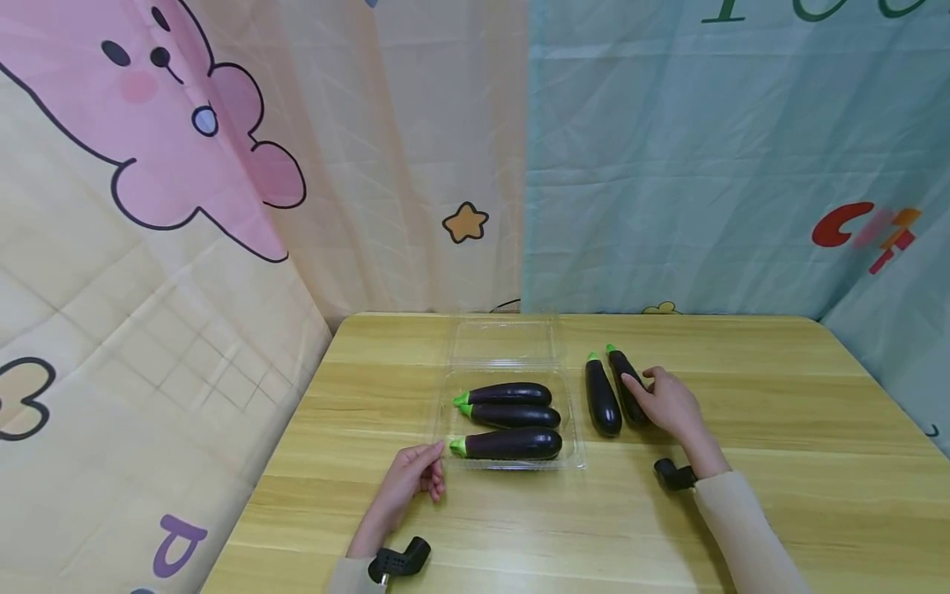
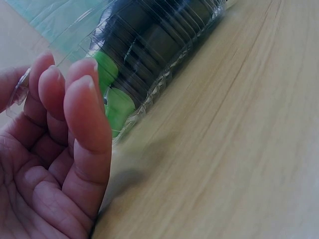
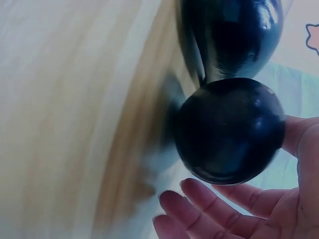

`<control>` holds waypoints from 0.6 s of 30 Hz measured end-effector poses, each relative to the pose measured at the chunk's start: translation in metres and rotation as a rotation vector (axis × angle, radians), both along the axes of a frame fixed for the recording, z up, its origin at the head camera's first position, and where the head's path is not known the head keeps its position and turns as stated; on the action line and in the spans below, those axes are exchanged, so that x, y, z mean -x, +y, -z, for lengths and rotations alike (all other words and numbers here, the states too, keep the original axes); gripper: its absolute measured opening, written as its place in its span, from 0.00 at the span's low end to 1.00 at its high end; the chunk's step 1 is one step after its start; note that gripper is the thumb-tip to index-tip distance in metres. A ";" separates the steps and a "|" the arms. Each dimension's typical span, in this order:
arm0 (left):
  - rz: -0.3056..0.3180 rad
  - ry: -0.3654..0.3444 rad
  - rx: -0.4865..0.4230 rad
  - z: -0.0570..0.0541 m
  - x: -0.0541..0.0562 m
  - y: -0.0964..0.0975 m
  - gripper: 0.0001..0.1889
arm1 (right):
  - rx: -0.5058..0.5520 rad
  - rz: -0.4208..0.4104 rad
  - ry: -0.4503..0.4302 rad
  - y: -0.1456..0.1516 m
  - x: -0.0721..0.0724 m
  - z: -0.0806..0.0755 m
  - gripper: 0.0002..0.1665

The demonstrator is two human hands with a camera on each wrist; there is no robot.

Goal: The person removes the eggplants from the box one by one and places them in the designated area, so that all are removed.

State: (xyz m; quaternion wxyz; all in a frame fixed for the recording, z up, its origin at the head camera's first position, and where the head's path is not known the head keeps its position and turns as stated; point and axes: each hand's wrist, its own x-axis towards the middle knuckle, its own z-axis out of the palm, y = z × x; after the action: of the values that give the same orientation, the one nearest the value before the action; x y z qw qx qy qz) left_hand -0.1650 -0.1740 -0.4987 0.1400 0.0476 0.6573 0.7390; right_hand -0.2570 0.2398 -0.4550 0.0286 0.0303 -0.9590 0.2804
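A clear plastic clamshell box lies with its lid folded back, and three dark eggplants with green stems sit side by side in it. My left hand is at the box's near left corner; in the left wrist view its thumb and a finger pinch the plastic edge. Two more eggplants lie to the right of the box. Around the rightmost eggplant, my right hand has its thumb on one side and its fingers on the other. The other eggplant is just left of it.
Everything rests on a wooden table. Printed curtains hang along its far edge and left side. The raised clear lid reaches toward the back edge. A black camera is strapped on each wrist.
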 end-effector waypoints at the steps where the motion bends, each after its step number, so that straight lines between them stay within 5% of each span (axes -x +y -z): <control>1: 0.000 0.001 0.000 0.000 0.000 0.000 0.21 | -0.003 0.002 -0.001 0.000 0.000 -0.001 0.42; 8: 0.003 -0.007 -0.003 -0.001 0.000 0.000 0.21 | -0.003 0.001 0.037 -0.002 -0.002 -0.007 0.42; 18: 0.003 -0.005 -0.008 -0.001 0.000 0.000 0.21 | 0.090 -0.075 0.247 -0.019 -0.004 -0.019 0.32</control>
State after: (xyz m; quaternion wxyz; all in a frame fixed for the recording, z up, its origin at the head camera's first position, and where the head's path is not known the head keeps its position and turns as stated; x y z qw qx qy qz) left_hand -0.1647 -0.1737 -0.4976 0.1426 0.0475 0.6539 0.7415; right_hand -0.2528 0.2204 -0.4361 0.1373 0.0993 -0.9327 0.3183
